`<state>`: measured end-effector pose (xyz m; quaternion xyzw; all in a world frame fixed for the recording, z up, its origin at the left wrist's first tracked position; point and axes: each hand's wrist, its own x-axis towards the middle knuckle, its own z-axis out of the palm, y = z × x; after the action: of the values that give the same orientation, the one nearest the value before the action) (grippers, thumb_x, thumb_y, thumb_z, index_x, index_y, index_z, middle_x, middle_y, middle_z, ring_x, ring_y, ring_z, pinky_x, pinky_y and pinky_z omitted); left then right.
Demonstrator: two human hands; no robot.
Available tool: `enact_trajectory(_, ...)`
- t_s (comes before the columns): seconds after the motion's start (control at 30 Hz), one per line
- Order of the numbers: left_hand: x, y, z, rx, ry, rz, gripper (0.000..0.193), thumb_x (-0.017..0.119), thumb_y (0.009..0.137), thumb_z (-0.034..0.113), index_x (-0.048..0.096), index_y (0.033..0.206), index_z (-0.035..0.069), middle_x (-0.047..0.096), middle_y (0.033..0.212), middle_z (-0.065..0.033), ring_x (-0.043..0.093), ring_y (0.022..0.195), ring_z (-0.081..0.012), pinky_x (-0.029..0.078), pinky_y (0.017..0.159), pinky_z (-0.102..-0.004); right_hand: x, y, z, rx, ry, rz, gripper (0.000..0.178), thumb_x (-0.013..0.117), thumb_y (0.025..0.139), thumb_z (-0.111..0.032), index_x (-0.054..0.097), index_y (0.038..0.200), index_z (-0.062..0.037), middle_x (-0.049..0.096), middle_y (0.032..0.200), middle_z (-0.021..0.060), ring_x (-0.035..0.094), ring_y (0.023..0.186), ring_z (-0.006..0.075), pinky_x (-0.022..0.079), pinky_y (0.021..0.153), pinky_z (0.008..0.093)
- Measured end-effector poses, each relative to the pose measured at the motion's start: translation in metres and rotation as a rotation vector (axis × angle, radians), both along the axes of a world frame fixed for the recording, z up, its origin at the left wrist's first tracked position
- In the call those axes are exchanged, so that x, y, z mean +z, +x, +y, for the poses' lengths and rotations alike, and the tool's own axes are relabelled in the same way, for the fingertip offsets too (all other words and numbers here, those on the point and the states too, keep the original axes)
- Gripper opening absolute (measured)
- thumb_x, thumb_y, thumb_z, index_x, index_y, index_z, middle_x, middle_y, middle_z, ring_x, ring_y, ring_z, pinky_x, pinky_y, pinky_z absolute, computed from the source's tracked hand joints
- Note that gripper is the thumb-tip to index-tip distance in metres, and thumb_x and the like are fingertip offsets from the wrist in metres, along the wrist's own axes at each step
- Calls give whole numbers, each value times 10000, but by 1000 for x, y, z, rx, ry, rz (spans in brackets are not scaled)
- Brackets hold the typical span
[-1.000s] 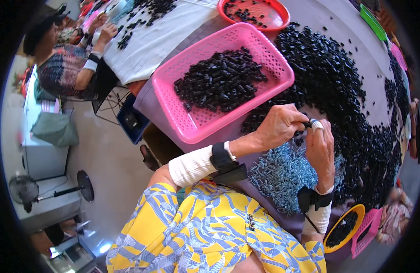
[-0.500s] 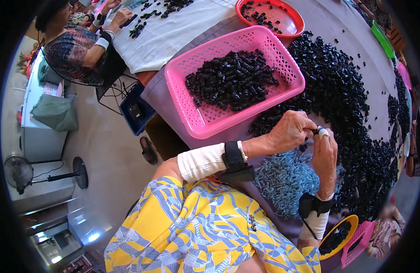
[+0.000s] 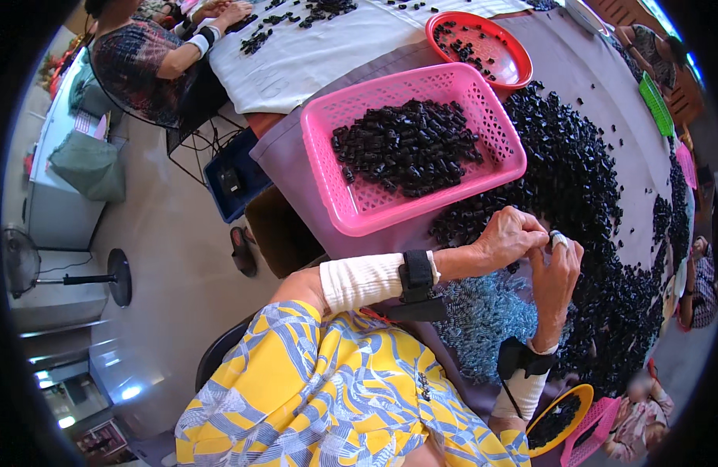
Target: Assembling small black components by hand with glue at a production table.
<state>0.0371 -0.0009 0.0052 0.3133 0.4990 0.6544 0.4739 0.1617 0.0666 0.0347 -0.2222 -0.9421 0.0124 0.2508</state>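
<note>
My left hand (image 3: 505, 241) is closed in a pinch, its fingertips meeting those of my right hand (image 3: 557, 272) above the heaps on the table. Between the two, a small black plastic piece (image 3: 551, 236) shows only in part, at the right fingertips. What the left fingertips pinch is hidden. White tape wraps one right finger. Under the hands lies a heap of pale blue, glinting, coil-like pieces (image 3: 483, 315). A large spread of small black plastic pieces (image 3: 565, 171) lies beyond and to the right. Left of it, a pink basket (image 3: 351, 222) holds many short black cylinders (image 3: 409, 148).
A red tray (image 3: 522, 74) with a few black pieces stands behind the basket. At the lower right are a yellow bowl (image 3: 584, 401) and a pink basket (image 3: 596, 428). A green basket (image 3: 656, 105) sits far right. Co-workers sit around the table, one (image 3: 141, 70) at the far left.
The view has shifted slightly, so the scene sits a little lower. My fingertips have closed nearer together, and the black piece between them shows less.
</note>
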Motion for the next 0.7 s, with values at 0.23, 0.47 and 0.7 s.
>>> enact_trajectory(0.23, 0, -5, -13, -97, -24, -54, 252, 613, 850, 216, 687, 822, -23, 649, 697, -57, 581, 590, -92, 498, 549, -227, 6, 1, -13, -21, -113, -8, 252, 685, 759, -160, 575, 863, 41, 580, 774, 146, 548, 759, 301, 408, 781, 396)
enact_trajectory(0.47, 12, 1, -19, -28, 29, -40, 283, 614, 859, 243, 677, 777, -21, 630, 660, -38, 582, 578, -85, 497, 521, -225, 15, 0, -21, -166, -171, 4, 335, 691, 732, -146, 591, 972, 66, 618, 965, 203, 561, 937, 358, 463, 787, 416)
enact_trajectory(0.7, 18, -6, -32, -104, 15, -78, 357, 590, 881, 312, 673, 726, 1, 628, 625, -40, 578, 533, -98, 488, 502, -240, 20, 2, -28, -93, -96, 49, 300, 688, 746, -167, 591, 917, 59, 613, 882, 194, 568, 855, 354, 460, 731, 407)
